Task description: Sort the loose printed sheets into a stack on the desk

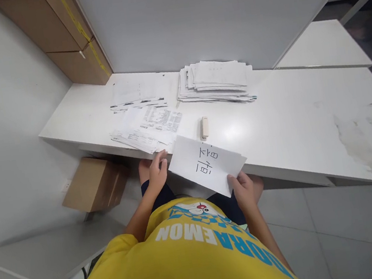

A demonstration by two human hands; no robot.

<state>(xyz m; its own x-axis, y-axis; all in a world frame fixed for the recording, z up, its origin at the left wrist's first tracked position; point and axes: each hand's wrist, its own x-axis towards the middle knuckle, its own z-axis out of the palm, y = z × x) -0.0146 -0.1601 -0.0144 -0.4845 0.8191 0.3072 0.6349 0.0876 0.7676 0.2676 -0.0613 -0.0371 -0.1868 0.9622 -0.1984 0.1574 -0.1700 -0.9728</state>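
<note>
My right hand (244,187) pinches the lower right corner of some white paper sheets (190,166), thumb on top. Large black handwritten characters mark the upper sheet, and a second edge peeks out beneath it at the right. The sheets reach over the front edge of the white desk (283,116). Just left of them is my left hand (158,170), its fingers loosely apart and holding nothing, close to the desk edge and a spread of printed papers (136,132). A small cream stapler (204,128) lies on the desk behind the sheets.
A thick stack of papers (219,77) sits at the back of the desk, with a flatter pile (139,90) to its left. Cardboard boxes (81,64) stand in the left corner, and another box (92,185) is under the desk. Worn patches (363,147) mark the right end.
</note>
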